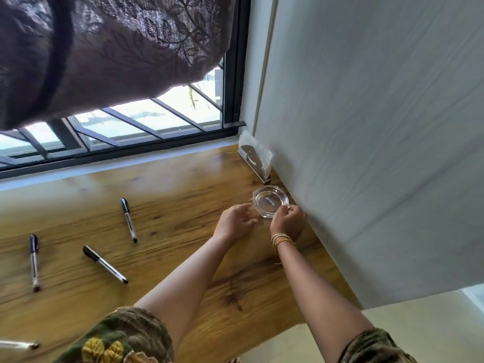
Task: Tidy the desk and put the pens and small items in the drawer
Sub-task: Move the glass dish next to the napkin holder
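the step in hand looks like the handling of a small item rather than the pens: both hands are at a clear glass dish (270, 202) that sits on the wooden desk (183, 184) far to the right, just beside the white wall panel (366, 153); the right hand (286, 221) pinches the near right rim of the dish with curled fingers; the left hand (234, 221) has its fingers loosely spread at the left rim, and whether they touch the glass cannot be told; the next move seems to call for a firm two-sided hold so the smooth glass does not slip, then a lift or slide; three pens lie well apart on the left of the desk, a far pen (128, 219), a middle pen (104, 264) and a left pen (34, 262), none yet gathered; a fourth pen-like thing (18, 345) is cut off at the near left edge; the drawer is not in view; a small pale object inside the dish is too blurred to name; a tissue holder (252, 159) stands in the far corner, half hidden against the wall; a curtain (104, 48) covers much of the window.
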`<state>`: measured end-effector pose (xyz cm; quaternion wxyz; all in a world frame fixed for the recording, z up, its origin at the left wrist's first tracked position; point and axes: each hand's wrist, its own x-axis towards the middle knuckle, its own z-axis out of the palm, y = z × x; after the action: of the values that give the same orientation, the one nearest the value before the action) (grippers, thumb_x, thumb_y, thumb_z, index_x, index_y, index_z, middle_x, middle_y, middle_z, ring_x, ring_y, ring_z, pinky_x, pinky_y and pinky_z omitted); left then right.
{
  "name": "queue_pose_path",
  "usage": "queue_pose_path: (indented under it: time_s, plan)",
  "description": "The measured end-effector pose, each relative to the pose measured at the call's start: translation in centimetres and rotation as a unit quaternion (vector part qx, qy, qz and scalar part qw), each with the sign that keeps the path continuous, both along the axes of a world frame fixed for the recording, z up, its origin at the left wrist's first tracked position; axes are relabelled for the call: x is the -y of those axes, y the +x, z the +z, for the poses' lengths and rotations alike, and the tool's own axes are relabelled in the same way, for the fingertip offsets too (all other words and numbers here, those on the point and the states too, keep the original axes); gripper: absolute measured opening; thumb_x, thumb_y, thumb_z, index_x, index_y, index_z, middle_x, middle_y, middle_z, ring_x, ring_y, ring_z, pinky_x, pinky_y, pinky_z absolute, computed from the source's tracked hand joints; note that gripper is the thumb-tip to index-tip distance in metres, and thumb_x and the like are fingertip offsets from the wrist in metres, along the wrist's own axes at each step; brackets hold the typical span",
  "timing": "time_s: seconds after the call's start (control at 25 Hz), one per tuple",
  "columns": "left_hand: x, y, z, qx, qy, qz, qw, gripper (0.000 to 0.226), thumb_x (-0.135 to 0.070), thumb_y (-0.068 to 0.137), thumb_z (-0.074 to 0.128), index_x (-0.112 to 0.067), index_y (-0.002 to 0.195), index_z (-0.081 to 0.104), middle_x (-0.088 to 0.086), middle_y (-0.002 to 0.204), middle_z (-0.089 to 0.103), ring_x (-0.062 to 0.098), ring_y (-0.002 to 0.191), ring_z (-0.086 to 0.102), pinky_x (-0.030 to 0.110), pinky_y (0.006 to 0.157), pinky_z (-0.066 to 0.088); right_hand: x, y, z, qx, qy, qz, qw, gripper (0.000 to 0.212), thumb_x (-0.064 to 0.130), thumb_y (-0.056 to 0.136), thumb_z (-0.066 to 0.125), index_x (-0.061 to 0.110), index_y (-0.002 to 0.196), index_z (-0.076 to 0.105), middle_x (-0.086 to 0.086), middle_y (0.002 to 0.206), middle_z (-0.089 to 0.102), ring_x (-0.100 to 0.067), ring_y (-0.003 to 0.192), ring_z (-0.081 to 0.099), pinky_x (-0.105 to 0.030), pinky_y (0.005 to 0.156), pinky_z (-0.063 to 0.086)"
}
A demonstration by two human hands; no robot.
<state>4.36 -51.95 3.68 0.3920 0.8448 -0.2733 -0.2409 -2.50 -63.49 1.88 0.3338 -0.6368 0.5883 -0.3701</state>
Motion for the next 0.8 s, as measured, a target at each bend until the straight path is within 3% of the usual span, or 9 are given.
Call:
queue_pose_path:
  time_s: [0.16,0.32,0.48,0.64,0.8]
  plan:
    - [-5.1,-1.5,0.4,0.089,0.070,-0.099,0.989,0.040,-0.019,0.083,0.067,-0.012,0.123,0.064,0.007,0.146,0.042,0.024,0.122,0.053,0.029,0.102,0.043,-4.6,-1.4,0.2,-0.034,0.013,0.013,0.999,0.029,0.007,0.077,0.057,-0.004,0.104,0.058,-0.023,0.112,0.058,-0.038,0.104,0.053,-0.039,0.082,0.044]
    - [-11.5,-3.2,0.8,0.164,0.148,-0.130,0.967,0.037,-0.029,0.086,0.061,-0.020,0.122,0.058,0.009,0.159,0.018,0.032,0.128,0.049,0.037,0.100,0.046,-11.3,-4.1,-0.3,-0.186,-0.050,0.077,0.978,0.034,0.006,0.069,0.061,-0.004,0.101,0.061,-0.025,0.110,0.057,-0.041,0.101,0.054,-0.041,0.086,0.044]
    - [-20.6,-4.9,0.2,0.252,0.167,-0.164,0.939,0.043,-0.038,0.089,0.056,-0.018,0.127,0.053,0.011,0.161,0.014,0.026,0.141,0.032,0.035,0.117,0.024,-18.8,-6.2,-1.2,-0.413,-0.200,0.230,0.858,0.035,0.009,0.076,0.053,0.007,0.110,0.063,-0.017,0.104,0.063,-0.034,0.092,0.058,-0.040,0.078,0.050]
    - [-29.9,-7.6,-0.9,0.279,0.153,-0.163,0.934,0.051,-0.037,0.093,0.048,-0.019,0.141,0.043,0.006,0.161,0.013,0.014,0.149,0.012,0.034,0.120,0.007,-27.1,-7.8,-1.7,-0.436,-0.275,0.271,0.813,0.030,0.009,0.077,0.048,0.011,0.097,0.069,-0.010,0.088,0.066,-0.027,0.078,0.061,-0.037,0.072,0.051]
    - [-37.6,-9.7,-1.9,0.284,0.163,-0.141,0.934,0.054,-0.037,0.096,0.043,-0.019,0.146,0.035,0.007,0.161,0.015,0.015,0.149,0.011,0.036,0.121,0.007,-34.1,-9.6,-1.5,-0.422,-0.261,0.292,0.818,0.030,0.006,0.072,0.060,0.011,0.100,0.070,-0.012,0.092,0.067,-0.028,0.081,0.063,-0.036,0.069,0.053]
